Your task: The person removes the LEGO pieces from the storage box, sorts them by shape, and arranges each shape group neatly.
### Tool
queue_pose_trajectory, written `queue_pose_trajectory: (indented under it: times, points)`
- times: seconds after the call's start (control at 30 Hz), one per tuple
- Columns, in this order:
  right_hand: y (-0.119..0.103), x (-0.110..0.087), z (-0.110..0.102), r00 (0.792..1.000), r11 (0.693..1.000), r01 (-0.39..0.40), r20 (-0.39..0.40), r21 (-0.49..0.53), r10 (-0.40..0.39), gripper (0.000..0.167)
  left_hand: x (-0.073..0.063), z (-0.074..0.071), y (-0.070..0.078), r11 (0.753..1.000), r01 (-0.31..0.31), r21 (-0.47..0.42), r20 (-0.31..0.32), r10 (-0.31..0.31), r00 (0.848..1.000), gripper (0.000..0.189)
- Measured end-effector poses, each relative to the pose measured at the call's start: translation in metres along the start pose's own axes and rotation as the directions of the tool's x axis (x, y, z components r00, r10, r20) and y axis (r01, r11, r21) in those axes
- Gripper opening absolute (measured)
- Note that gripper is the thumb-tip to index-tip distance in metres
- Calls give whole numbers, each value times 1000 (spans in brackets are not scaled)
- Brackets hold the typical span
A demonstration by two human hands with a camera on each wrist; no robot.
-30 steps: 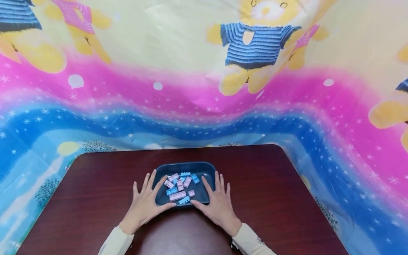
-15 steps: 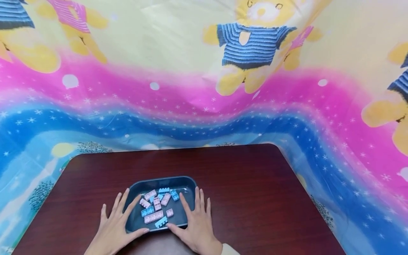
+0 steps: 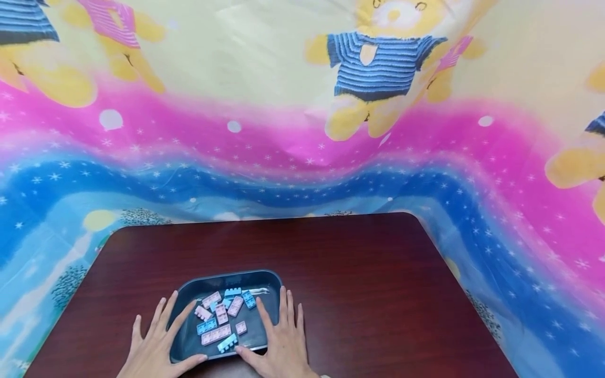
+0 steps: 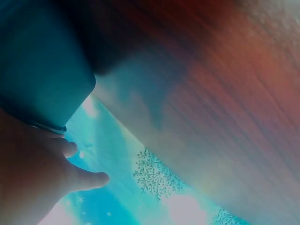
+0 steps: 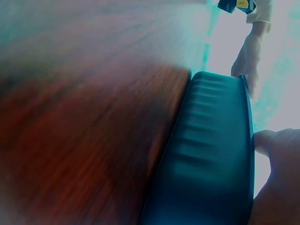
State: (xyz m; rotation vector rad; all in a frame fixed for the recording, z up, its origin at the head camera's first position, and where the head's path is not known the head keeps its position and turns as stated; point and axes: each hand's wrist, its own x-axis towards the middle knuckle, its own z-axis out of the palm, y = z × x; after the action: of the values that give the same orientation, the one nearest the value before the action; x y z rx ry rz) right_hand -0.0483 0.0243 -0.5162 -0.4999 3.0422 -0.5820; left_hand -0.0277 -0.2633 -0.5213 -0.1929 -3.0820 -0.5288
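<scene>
A dark blue-grey tray [image 3: 255,335] with rounded corners lies on the table, holding several pink building bricks [image 3: 216,334] and light blue building bricks [image 3: 227,343]. My left hand [image 3: 153,341] is spread along its left side, thumb at the front rim. On the opposite side, my right hand [image 3: 285,344] spreads likewise, its index finger reaching over the rim. Fingers of both hands look straight. The right wrist view shows the tray's ribbed outer wall [image 5: 201,150], with my right thumb touching the rim. Part of my left hand [image 4: 37,168] appears beside the tray in the left wrist view.
The dark red-brown table [image 3: 368,294] has rounded far corners and extends past the tray to the right and back. Behind it hangs a printed curtain [image 3: 302,136] with bears and stars. A dark device [image 5: 232,5] sits at my left sleeve.
Both hands and the tray between them have moved left and nearer to me across the table. The bricks have travelled along inside, keeping their arrangement. Movement is smaller over the last half second.
</scene>
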Motion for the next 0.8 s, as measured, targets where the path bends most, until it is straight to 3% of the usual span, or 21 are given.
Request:
queue_pose_trajectory:
  times: [0.43, 0.8]
  points:
    - [0, -1, -1, 1000, 1000, -16, 17, 19, 16, 95, -2, 1, -1, 1000, -4, -9, 1, 4, 1000, 110]
    - [-2, 4, -11, 999, 997, 37, -11, 73, -37, 88, 2, -3, -1, 1000, -12, -18, 18, 13, 1000, 106]
